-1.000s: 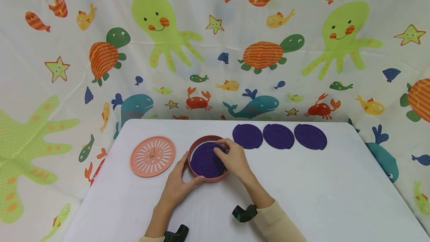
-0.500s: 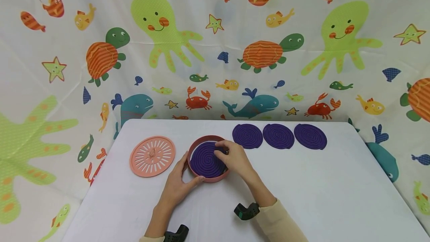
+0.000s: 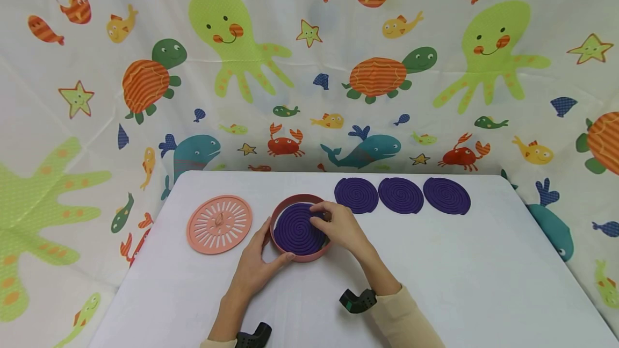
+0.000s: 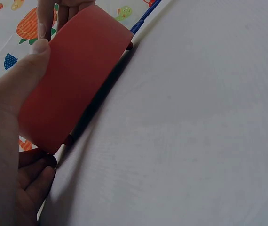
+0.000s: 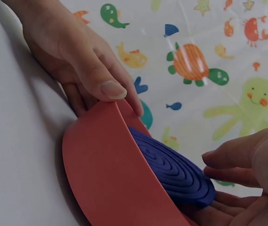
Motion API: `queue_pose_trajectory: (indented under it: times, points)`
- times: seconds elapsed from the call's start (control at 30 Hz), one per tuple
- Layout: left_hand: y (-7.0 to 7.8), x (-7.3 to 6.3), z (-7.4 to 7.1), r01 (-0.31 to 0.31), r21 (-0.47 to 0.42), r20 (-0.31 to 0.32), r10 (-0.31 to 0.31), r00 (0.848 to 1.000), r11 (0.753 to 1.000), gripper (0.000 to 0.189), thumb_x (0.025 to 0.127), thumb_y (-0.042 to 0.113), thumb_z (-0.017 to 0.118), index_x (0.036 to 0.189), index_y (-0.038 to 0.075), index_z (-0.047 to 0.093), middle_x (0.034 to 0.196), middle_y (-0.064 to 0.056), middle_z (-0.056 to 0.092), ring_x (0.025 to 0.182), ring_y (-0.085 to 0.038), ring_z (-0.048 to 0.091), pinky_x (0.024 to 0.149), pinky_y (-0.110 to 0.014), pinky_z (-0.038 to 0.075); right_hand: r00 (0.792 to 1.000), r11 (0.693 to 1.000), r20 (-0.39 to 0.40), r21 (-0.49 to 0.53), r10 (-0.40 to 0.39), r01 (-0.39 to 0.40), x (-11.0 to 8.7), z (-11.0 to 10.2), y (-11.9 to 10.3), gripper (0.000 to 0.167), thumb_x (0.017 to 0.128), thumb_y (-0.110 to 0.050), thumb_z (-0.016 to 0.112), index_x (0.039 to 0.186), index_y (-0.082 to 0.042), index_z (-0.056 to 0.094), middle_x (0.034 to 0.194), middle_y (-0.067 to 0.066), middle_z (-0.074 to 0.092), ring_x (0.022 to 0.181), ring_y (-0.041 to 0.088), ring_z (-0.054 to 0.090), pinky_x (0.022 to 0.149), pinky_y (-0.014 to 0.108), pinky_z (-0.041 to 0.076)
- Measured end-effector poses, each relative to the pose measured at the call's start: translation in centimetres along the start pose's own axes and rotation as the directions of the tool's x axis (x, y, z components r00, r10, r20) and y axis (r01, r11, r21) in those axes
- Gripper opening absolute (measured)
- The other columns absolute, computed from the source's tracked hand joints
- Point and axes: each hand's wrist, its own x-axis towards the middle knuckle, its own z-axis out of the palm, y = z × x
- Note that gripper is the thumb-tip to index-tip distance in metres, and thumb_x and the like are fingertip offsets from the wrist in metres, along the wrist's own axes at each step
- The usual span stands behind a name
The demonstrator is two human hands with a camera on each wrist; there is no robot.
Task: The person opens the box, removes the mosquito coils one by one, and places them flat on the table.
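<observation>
A round reddish-pink mosquito coil holder (image 3: 309, 258) stands on the white table, with no lid on it. My left hand (image 3: 256, 265) grips its left side, thumb at the near rim and fingers round the far wall. A purple mosquito coil (image 3: 297, 230) lies over the opening. My right hand (image 3: 343, 227) pinches that coil at its right edge. In the right wrist view the coil (image 5: 167, 165) tilts inside the holder's wall (image 5: 115, 165), its outer edge raised out between thumb and fingers. The left wrist view shows the holder's plain side (image 4: 73, 80) under the left thumb.
A slotted pink lid (image 3: 200, 230) lies flat to the left of the holder. Along the table's back edge, right of centre, lie three more purple coils: a left one (image 3: 356, 195), a middle one (image 3: 401, 195) and a right one (image 3: 447, 196). A sea-animal curtain (image 3: 300, 79) hangs behind.
The right hand and forearm have shifted slightly to the right, still pinching the coil's edge. The left hand, holder and lid stay as they were.
</observation>
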Motion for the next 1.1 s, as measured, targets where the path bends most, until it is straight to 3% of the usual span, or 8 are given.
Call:
queue_pose_trajectory:
  times: [0.27,0.53,0.77,1.1]
  points:
    - [0.05,-0.04,-0.01,-0.009,-0.007,-0.007,0.009,1.000,1.000,0.104,0.077,0.055,0.081,0.159,0.019,0.029,0.160,-0.005,0.041,0.144,-0.022,0.045,0.119,-0.040,0.041,0.999,1.000,0.043,-0.015,-0.003,0.004,0.06,-0.27,0.14,0.018,0.091,-0.015,0.073,0.108,-0.016,0.076,0.106,0.002,0.074,0.082,0.013,0.058,0.072,0.024,0.054]
    - [-0.04,-0.06,0.01,-0.014,-0.016,-0.010,0.014,1.000,1.000,0.104,0.078,0.054,0.081,0.159,0.016,0.029,0.159,-0.006,0.041,0.144,-0.022,0.046,0.118,-0.040,0.041,0.997,0.999,0.082,-0.034,-0.016,0.019,0.08,-0.57,0.25,0.015,0.091,-0.012,0.072,0.105,-0.015,0.077,0.110,0.003,0.074,0.088,0.013,0.062,0.082,0.031,0.059]
    - [0.04,-0.12,-0.01,0.001,-0.010,-0.002,-0.001,1.000,1.000,0.103,0.078,0.055,0.081,0.159,0.019,0.028,0.160,-0.005,0.040,0.144,-0.022,0.045,0.119,-0.042,0.040,0.994,0.999,0.106,-0.035,-0.006,0.010,0.12,-0.85,0.38,0.016,0.091,-0.009,0.071,0.105,-0.016,0.077,0.113,0.005,0.074,0.085,0.014,0.061,0.072,0.023,0.059]
    - [0.07,-0.13,0.00,0.014,0.005,0.001,-0.014,1.000,1.000,0.104,0.077,0.057,0.080,0.159,0.020,0.028,0.159,-0.005,0.041,0.144,-0.022,0.046,0.118,-0.040,0.042,0.992,1.000,0.125,-0.002,-0.005,0.005,0.08,-0.95,0.45,0.019,0.090,-0.007,0.072,0.107,-0.015,0.076,0.111,0.007,0.073,0.075,0.013,0.061,0.063,0.020,0.058]
